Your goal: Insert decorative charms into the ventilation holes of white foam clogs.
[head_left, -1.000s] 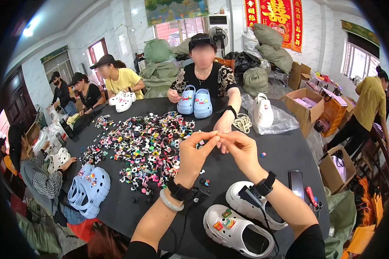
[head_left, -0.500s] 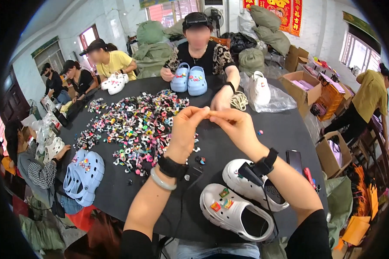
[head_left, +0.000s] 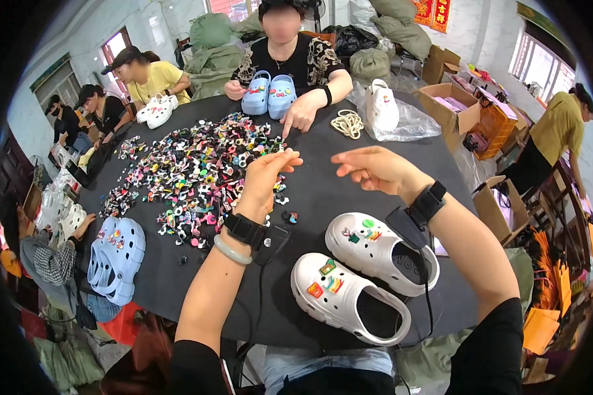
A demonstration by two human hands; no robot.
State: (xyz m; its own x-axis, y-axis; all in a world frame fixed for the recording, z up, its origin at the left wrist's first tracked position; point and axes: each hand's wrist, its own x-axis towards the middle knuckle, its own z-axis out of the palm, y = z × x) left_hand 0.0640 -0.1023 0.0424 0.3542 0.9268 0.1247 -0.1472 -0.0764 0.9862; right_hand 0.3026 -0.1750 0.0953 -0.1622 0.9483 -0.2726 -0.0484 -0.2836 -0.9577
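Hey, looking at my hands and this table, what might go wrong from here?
The black cord hanging from the black wrist unit could snag on the farther white clog if the right hand lifts away.
The nearer white clog has its heel close to the table's near edge, so a bump might knock it off.
The left hand is beside the charm pile; a careless brush could scatter pieces.

Black sleeves [head_left: 484, 349] and light-blue jeans [head_left: 296, 361] are worn. Each wrist is circled by a black strap [head_left: 245, 229], to which a black box [head_left: 407, 226] with a thin dark cable [head_left: 430, 299] is fitted; a pale bangle [head_left: 232, 251] (smooth, rounded) is worn on the left.
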